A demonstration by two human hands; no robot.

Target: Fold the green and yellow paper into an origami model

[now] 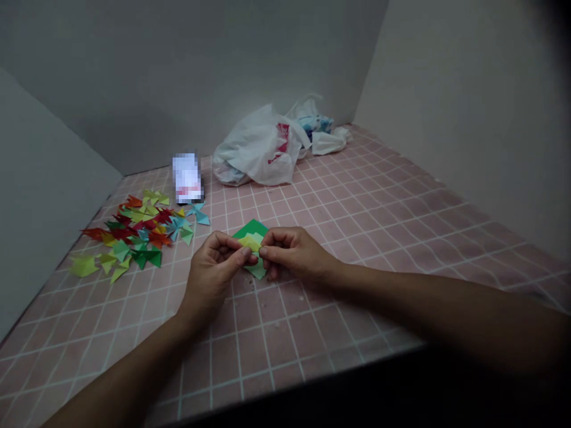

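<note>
Grey walls (178, 71) close off a pink, white-lined tabletop (366, 208), and near its front edge, here's the action: small yellow paper (250, 242) held between both hands, long axis running roughly side to side, one end at the left hand (213, 266), the other at the right hand (298, 252). Fingers pinch it at both ends! Just beyond, a green sheet (253, 227) points a corner away from the person. Over to the left, colourful folded papers (139, 225) lie scattered. Farther back, a white plastic bag (254, 145) bulges, something bluish showing through, the rest hidden.
</note>
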